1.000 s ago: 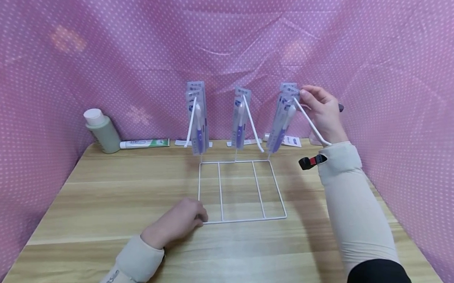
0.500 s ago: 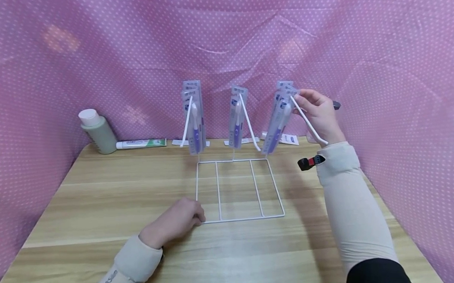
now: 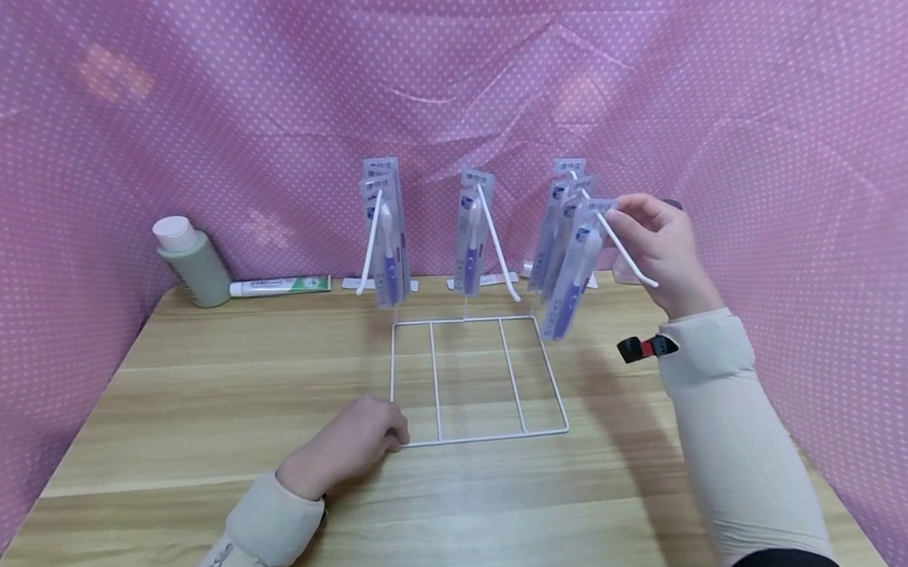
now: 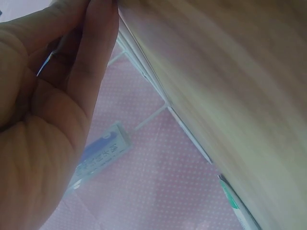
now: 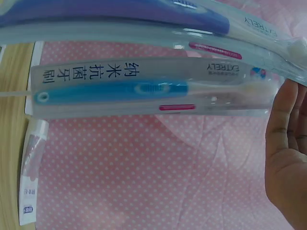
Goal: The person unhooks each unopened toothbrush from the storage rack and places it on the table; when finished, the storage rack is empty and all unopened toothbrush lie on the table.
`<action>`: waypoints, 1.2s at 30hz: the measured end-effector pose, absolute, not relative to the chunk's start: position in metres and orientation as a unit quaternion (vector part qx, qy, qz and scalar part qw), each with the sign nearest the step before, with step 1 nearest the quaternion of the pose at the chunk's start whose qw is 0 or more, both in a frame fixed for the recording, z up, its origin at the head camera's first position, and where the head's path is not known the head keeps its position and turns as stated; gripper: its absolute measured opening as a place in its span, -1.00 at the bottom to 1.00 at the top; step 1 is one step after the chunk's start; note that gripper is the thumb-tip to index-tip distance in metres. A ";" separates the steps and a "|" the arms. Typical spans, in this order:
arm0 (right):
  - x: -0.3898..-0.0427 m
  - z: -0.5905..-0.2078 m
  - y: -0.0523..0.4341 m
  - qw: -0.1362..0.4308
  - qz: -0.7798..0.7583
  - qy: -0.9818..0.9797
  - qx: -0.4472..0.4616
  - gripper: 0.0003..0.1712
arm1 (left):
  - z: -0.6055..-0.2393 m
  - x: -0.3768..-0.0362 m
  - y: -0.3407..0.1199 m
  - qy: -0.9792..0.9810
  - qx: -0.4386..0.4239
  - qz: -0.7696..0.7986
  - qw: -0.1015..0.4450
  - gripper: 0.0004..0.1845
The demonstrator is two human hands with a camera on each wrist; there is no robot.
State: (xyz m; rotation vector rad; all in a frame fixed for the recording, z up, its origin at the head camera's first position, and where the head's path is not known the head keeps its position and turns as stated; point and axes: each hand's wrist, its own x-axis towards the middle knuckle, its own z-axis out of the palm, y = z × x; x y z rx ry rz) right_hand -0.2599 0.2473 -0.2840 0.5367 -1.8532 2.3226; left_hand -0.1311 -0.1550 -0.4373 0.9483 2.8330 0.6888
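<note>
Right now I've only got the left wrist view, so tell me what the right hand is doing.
Observer: In the head view, the right hand pinches a top corner of the front toothbrush pack at the right-hand hook.

Operator: Good. Say what stands at the far left.

Observer: A pale green bottle with a white cap, on the table near its back edge.

Operator: Now give me something off the right wrist camera.

Observer: A white tube lies along the table's edge by the dotted pink cloth.
</note>
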 end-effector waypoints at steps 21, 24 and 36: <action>-0.170 -0.294 0.266 0.052 0.779 -0.543 0.309 -0.69 | -0.435 -0.130 -0.157 0.917 0.319 0.235 0.041 -0.85; -0.162 -0.292 0.266 0.057 0.781 -0.542 0.305 -0.71 | -0.435 -0.130 -0.157 0.919 0.315 0.233 0.039 -0.83; -0.170 -0.291 0.286 0.096 0.828 -0.473 0.285 -0.73 | -0.434 -0.130 -0.153 0.922 0.316 0.221 0.034 -0.79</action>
